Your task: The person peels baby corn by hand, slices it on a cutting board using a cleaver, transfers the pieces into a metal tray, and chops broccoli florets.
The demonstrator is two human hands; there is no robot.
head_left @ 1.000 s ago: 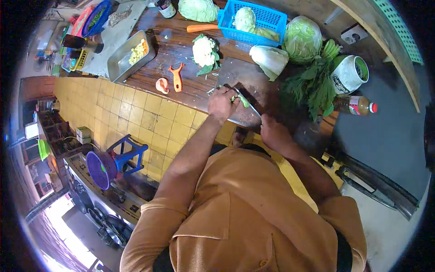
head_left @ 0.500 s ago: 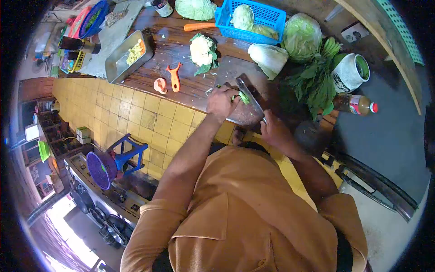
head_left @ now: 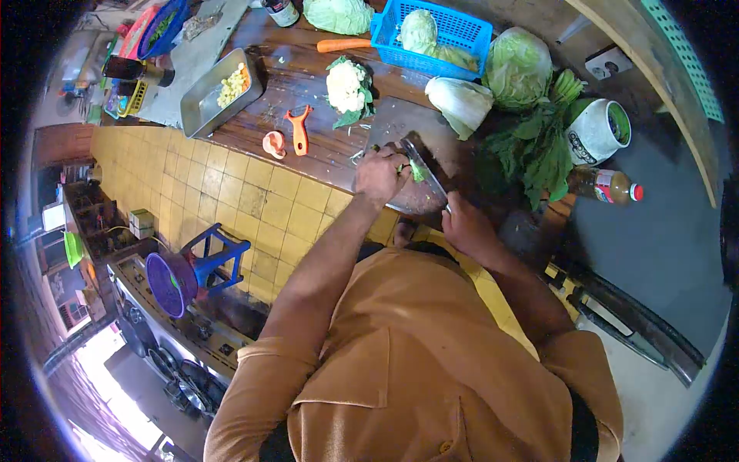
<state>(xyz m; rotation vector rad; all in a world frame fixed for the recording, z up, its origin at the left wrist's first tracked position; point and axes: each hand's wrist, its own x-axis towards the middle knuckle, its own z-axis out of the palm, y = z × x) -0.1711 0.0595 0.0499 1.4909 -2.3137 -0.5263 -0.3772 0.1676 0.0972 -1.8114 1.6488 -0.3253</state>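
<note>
On the cutting board (head_left: 400, 115), my left hand (head_left: 379, 174) is closed over a green vegetable (head_left: 417, 171), whose cut end shows past the fingertips. What lies under the palm is hidden, so I cannot name the vegetable's kind. Wrapped round the handle of a knife (head_left: 427, 175) is my right hand (head_left: 466, 224), at the board's right front edge. The blade slants away to the far left, close beside the green pieces. A cauliflower (head_left: 348, 86) sits just beyond the board, and a napa cabbage (head_left: 459, 104) lies at its far right.
An orange peeler (head_left: 299, 129) and a pinkish piece (head_left: 274, 144) lie to the left. Behind them is a metal tray (head_left: 192, 104) of diced vegetables. A blue basket (head_left: 385, 35), a carrot (head_left: 342, 45), cabbages (head_left: 517, 68), leafy greens (head_left: 527, 154) and a bottle (head_left: 604, 185) surround the board.
The view has shifted slightly. The knife stays beside the vegetable, and the green pieces by the blade have changed shape a little. Both hands keep their holds.
</note>
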